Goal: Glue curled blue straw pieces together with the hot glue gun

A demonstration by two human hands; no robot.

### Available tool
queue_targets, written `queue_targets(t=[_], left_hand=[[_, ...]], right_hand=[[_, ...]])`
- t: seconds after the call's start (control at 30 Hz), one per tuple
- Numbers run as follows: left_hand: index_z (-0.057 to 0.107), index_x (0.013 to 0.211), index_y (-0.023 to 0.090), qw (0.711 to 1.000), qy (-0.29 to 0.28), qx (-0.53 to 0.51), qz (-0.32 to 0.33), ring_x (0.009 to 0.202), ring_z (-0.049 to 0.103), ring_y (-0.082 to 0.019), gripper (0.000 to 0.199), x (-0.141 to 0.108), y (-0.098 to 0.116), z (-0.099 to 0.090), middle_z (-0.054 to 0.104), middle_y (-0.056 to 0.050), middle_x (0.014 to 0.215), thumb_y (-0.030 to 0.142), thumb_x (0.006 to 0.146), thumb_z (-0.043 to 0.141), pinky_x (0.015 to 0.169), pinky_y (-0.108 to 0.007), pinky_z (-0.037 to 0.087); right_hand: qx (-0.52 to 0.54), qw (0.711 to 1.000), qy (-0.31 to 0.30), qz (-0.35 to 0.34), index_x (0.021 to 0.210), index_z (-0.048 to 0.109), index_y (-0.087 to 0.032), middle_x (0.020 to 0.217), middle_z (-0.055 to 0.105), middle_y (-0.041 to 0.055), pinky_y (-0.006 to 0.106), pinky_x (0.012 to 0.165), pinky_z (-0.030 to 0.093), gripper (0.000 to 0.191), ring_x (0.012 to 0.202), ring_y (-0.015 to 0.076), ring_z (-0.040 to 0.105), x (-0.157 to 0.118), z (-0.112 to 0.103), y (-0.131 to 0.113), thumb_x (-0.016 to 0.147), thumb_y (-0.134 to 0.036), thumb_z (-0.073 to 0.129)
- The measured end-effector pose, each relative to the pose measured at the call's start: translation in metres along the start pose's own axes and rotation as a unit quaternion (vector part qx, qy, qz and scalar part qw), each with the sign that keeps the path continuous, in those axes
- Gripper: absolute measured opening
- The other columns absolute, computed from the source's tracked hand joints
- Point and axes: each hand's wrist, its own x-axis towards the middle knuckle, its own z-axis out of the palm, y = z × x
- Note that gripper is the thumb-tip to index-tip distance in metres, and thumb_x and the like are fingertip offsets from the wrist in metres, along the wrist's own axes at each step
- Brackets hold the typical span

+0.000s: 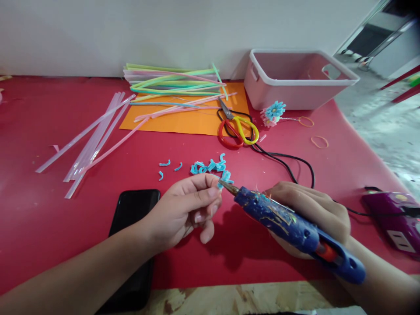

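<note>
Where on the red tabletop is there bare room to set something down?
Free: the red tabletop between the translucent sticks and left forearm, left of the phone; and a strip between the orange sheet and the blue snippets. Crowded: around the left hand and the glue gun in the right hand, and on the sheet, under fuzzy stems.

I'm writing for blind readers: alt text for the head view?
A right hand holds a blue glue gun, its nozzle by a blue piece pinched in the left hand. Blue snippets and scissors lie beyond on a red tabletop.
</note>
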Motion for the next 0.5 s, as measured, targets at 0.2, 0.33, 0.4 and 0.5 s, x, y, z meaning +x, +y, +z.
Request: queue_targets(t=[0.2, 0.33, 0.4, 0.5], left_hand=[[0.061, 0.080, 0.016, 1.000, -0.018, -0.009, -0.016, 0.042, 0.027, -0.003, 0.015, 0.0004, 0.0007, -0.0013, 0.053, 0.005, 0.058, 0.019, 0.086, 0.074, 0.037, -0.014, 0.051], [0.061, 0.079, 0.015, 0.997, -0.055, -0.034, -0.037, 0.043, 0.031, -0.004, 0.016, 0.0001, 0.0004, -0.0048, 0.051, 0.005, 0.057, 0.020, 0.087, 0.074, 0.038, -0.016, 0.053], [0.061, 0.080, 0.015, 0.995, -0.070, -0.049, -0.050, 0.044, 0.032, -0.005, 0.015, -0.0005, 0.0008, -0.0062, 0.051, 0.005, 0.057, 0.020, 0.087, 0.073, 0.039, -0.016, 0.054], [0.061, 0.080, 0.015, 0.993, -0.079, -0.066, -0.061, 0.044, 0.033, -0.005, 0.014, -0.0012, 0.0021, -0.0065, 0.050, 0.005, 0.057, 0.018, 0.088, 0.072, 0.039, -0.017, 0.055]], right_hand=[[-0.031, 0.998, 0.036, 0.033, 0.100, 0.058, -0.023, 0.080, 0.067, 0.0010, 0.027, 0.059, 0.054, 0.021, 0.064, 0.0152, 0.064, -0.0022, 0.0013, 0.0005, 0.085, -0.008, 0.060], [0.003, 1.000, -0.001, 0.009, 0.101, 0.058, -0.021, 0.080, 0.067, 0.0016, 0.028, 0.062, 0.055, 0.022, 0.067, 0.0159, 0.065, -0.0033, 0.0014, 0.0020, 0.084, -0.007, 0.060], [-0.011, 1.000, 0.012, 0.015, 0.101, 0.058, -0.021, 0.081, 0.067, 0.0014, 0.028, 0.063, 0.055, 0.023, 0.067, 0.0158, 0.065, -0.0030, 0.0005, 0.0016, 0.084, -0.005, 0.059], [-0.013, 1.000, 0.019, 0.020, 0.101, 0.058, -0.021, 0.081, 0.067, 0.0014, 0.027, 0.063, 0.055, 0.025, 0.067, 0.0156, 0.065, -0.0032, -0.0003, 0.0010, 0.084, -0.003, 0.059]])
